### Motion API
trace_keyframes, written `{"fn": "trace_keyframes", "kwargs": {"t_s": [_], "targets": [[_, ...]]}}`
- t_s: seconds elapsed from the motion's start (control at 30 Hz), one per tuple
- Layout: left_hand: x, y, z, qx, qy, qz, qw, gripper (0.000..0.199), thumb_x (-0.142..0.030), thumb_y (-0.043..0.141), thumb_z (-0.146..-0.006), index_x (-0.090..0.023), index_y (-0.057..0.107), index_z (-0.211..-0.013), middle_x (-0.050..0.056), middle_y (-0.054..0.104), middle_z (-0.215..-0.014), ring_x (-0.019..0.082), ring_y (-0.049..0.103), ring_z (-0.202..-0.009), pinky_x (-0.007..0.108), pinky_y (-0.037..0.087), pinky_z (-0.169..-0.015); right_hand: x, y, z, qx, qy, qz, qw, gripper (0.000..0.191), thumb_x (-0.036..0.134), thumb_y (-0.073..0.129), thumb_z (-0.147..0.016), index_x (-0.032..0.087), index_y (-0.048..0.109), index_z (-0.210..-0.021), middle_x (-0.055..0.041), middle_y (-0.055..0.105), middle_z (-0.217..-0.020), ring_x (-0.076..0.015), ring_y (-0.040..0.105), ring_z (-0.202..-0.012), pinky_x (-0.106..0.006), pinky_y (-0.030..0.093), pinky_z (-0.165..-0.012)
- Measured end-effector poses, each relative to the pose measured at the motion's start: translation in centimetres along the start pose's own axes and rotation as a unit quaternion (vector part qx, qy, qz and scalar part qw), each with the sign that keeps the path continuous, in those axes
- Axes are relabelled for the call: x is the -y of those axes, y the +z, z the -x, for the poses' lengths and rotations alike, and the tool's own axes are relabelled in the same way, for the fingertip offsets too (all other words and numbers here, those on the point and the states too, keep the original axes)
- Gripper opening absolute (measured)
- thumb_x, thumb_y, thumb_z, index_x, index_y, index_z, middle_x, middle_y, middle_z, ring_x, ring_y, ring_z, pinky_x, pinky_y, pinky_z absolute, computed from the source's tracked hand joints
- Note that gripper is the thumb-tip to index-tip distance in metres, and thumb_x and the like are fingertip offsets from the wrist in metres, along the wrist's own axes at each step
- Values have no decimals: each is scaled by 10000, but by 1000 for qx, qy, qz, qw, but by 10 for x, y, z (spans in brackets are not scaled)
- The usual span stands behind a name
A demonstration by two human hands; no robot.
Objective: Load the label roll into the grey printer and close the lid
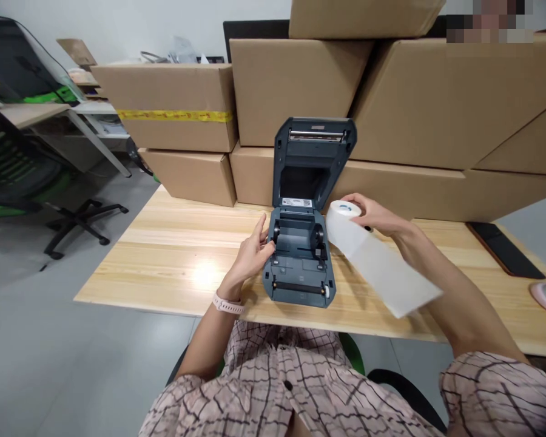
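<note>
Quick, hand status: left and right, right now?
Left hand: open, against the left side of the label printer.
Right hand: closed on the white label roll, strip hanging loose.

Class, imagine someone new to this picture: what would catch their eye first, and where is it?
Probably the dark, open printer mid-desk, its lid raised and the left hand at its left side. Next, the white paper roll in the right hand, right of the printer, its loose strip trailing frontward. Behind stand stacked cardboard boxes.
</note>
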State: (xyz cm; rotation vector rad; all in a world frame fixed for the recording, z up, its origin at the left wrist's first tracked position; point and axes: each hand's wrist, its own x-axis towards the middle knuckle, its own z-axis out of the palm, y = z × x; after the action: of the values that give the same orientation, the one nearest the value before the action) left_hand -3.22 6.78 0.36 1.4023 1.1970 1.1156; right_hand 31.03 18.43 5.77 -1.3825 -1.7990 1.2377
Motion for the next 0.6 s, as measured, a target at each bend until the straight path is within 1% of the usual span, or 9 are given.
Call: {"fn": "trace_keyframes", "kwargs": {"t_s": [0.07, 0.13, 0.17, 0.2, 0.23, 0.3, 0.4, 0.5, 0.6], "targets": [[-1, 1, 0, 1, -21, -12, 1000, 903, -249, 631, -889, -237, 196, -1681, 164, 585, -1533, 222, 717, -1108, 388, 519, -998, 18, 1, 16, -2, -10, -59, 998, 685, 464, 870, -594, 290, 574, -1188, -55, 729, -1148, -269, 705, -969, -364, 578, -777], [-1, 1, 0, -2, -30, -11, 999, 903, -247, 637, -887, -243, 204, -1679, 158, 566, -1552, 232, 706, -1145, 395, 515, -1012, 40, 9, 32, 0, -34, -138, 990, 676, 514, 840, -647, 324, 543, -1224, -53, 726, -1173, -289, 712, -983, -382, 578, -756], [-1, 1, 1, -4, -27, -5, 1000, 900, -245, 641, -885, -244, 213, -1677, 155, 571, -1548, 236, 702, -1161, 397, 513, -1020, 53, 15, 38, 5, -46, -155, 987, 658, 523, 829, -665, 330, 540, -1224, -53, 726, -1170, -300, 711, -994, -396, 579, -756], [-1, 2, 1, -6, -23, 2, 1000, 896, -245, 641, -886, -246, 219, -1676, 150, 580, -1541, 238, 697, -1176, 398, 509, -1031, 65, 24, 43, 13, -58, -139, 988, 642, 522, 824, -677, 330, 546, -1222, -51, 728, -1160, -308, 709, -1003, -407, 578, -761], [-1, 2, 1, -5, -19, 7, 1000, 890, -245, 640, -890, -250, 222, -1676, 145, 589, -1533, 239, 695, -1185, 399, 507, -1039, 76, 34, 46, 25, -71, -94, 993, 632, 511, 825, -679, 325, 556, -1221, -49, 729, -1147, -310, 704, -1004, -412, 575, -767], [-1, 1, 1, -2, -14, 10, 1000, 886, -244, 641, -892, -255, 227, -1675, 139, 612, -1512, 240, 700, -1177, 400, 511, -1039, 96, 55, 46, 72, -104, 62, 990, 651, 464, 843, -656, 304, 578, -1228, -50, 728, -1141, -304, 695, -995, -403, 561, -786], [0, 0, 1, -3, -14, 7, 1000, 895, -242, 658, -883, -254, 237, -1673, 142, 641, -1480, 246, 714, -1137, 407, 525, -1019, 115, 82, 35, 147, -143, 281, 937, 682, 451, 830, -646, 262, 578, -1251, -68, 724, -1143, -302, 692, -967, -390, 528, -806], [2, 0, 0, -9, -12, 0, 1000, 893, -243, 670, -878, -251, 254, -1668, 149, 645, -1473, 257, 712, -1142, 421, 527, -1013, 120, 98, 19, 180, -156, 390, 889, 686, 510, 769, -715, 237, 559, -1308, -92, 730, -1124, -318, 695, -972, -384, 500, -819], [4, 0, 0, -12, -6, -2, 1000, 894, -245, 678, -875, -257, 262, -1666, 143, 652, -1467, 263, 705, -1159, 424, 521, -1017, 117, 107, 8, 187, -165, 441, 862, 700, 549, 752, -740, 216, 563, -1327, -118, 740, -1119, -347, 696, -1014, -381, 488, -826]]}}
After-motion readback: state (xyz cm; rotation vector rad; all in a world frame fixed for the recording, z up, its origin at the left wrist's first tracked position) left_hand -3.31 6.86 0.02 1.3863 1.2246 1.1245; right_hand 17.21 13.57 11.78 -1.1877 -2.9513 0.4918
